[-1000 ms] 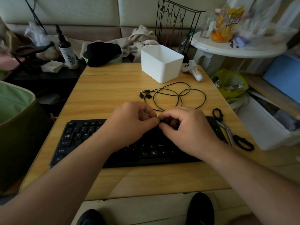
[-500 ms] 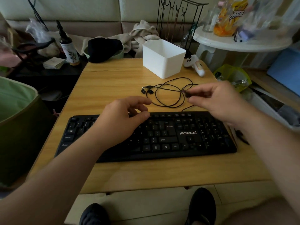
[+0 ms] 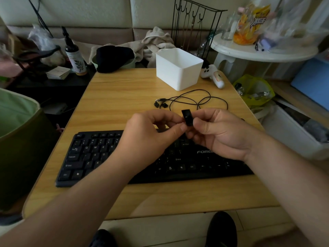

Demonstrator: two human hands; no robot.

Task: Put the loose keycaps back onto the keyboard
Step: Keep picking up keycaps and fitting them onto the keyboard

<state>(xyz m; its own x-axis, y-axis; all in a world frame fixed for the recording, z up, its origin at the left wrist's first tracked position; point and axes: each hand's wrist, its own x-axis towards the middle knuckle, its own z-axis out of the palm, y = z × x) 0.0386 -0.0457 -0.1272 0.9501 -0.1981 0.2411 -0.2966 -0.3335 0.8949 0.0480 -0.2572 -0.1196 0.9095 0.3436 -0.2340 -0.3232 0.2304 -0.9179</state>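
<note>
Since half a second ago my right hand (image 3: 219, 132) is coming back from the cable side of the table, now meeting my left hand (image 3: 151, 134) above the keyboard (image 3: 92, 154), with a wide black keycap (image 3: 187, 117) between them. Both hands are pinching it: the right thumb and fingers are curling round its right edge, the left thumb and forefinger are gripping its left and lower edge, and I am holding it upright in the air, clear of the keys.

I judge I am turning the cap to check which way it faces before seating it. Two smaller loose keycaps (image 3: 160, 104) are lying on the wooden table (image 3: 114, 97) beyond my hands, just beside the plug end of the black cable (image 3: 199, 98), so the job is partly unfinished.

Next I am needing to find the empty socket, which my hands are hiding, line the cap's long side with the row, lower it level and press down evenly.
</note>
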